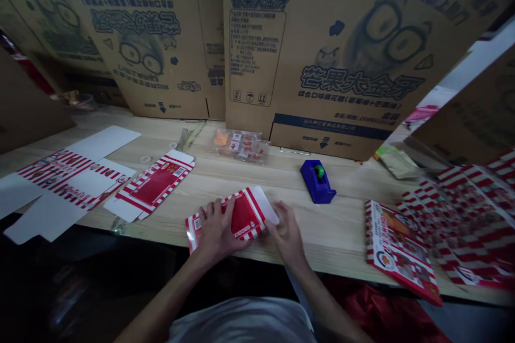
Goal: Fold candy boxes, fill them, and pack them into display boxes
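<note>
A small red-and-white striped carton lies flat near the front edge of the wooden table. My left hand rests on top of its left half with fingers spread and pressing down. My right hand is at the carton's right end, fingers curled around the white end flap.
Flat striped carton blanks and white-backed blanks lie at the left. A blue tape dispenser and a clear packet of small items sit behind. Stacked printed cartons fill the right. Large brown shipping boxes wall the back.
</note>
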### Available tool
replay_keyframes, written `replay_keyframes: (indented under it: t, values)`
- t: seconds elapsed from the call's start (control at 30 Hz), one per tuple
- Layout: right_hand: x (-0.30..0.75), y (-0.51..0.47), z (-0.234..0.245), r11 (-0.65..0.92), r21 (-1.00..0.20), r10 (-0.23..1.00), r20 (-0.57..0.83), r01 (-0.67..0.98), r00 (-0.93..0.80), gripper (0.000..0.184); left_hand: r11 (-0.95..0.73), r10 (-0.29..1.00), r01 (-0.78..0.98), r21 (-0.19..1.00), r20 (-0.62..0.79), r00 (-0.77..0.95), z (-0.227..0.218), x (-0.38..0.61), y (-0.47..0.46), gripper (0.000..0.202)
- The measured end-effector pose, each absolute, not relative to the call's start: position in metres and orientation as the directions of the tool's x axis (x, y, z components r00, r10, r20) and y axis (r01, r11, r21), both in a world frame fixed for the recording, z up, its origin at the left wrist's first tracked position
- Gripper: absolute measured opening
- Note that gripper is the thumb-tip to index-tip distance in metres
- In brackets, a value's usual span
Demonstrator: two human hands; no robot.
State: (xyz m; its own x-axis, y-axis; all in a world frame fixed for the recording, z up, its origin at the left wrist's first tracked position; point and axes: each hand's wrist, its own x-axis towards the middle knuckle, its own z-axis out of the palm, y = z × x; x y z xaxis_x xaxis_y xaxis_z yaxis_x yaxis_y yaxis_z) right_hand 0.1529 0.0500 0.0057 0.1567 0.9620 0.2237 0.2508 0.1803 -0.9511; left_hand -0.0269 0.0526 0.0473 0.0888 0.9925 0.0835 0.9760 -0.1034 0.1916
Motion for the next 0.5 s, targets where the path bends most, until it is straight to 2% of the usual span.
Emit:
replay_keyframes:
  t: [0.07, 0.17, 0.23, 0.3, 0.37, 0.43, 0.5]
  values:
    - [0.146, 0.047, 0.009, 0.194, -0.962, 0.923, 0.245, 0.191, 0.298, 0.047, -0.002, 0.99, 0.969, 0.248, 0.139, -0.034, 0.055, -0.029, 0.047, 0.113]
    - [0.14, 0.045, 0.008, 0.119, -0.992, 0.963, 0.102, -0.053, 0.25, 0.047, 0.025, 0.982, 0.918, 0.397, 0.164, -0.098, 0.057, -0.034, 0.035, 0.108]
    - [0.14, 0.045, 0.008, 0.042, -0.978, 0.984, 0.005, -0.204, 0.179, 0.044, -0.042, 0.987, 0.815, 0.578, 0.15, -0.056, 0.052, -0.038, 0.027, 0.087]
    - [0.144, 0.046, 0.009, -0.01, -0.96, 0.994, -0.041, -0.279, 0.105, 0.041, -0.095, 0.994, 0.601, 0.794, 0.106, 0.017, 0.043, -0.044, 0.022, 0.067]
    - [0.151, 0.046, 0.009, -0.06, -0.951, 0.998, -0.067, -0.304, 0.011, 0.043, -0.078, 0.995, 0.338, 0.938, 0.05, 0.092, 0.034, -0.049, 0.02, 0.06]
    - [0.158, 0.043, 0.006, -0.086, -0.957, 0.996, -0.08, -0.277, -0.032, 0.048, -0.032, 0.992, 0.155, 0.987, 0.012, 0.128, 0.026, -0.051, 0.017, 0.06]
    - [0.165, 0.039, 0.002, -0.102, -0.974, 0.994, -0.094, -0.201, -0.048, 0.047, -0.028, 0.993, 0.085, 0.996, 0.017, 0.12, 0.019, -0.052, 0.014, 0.059]
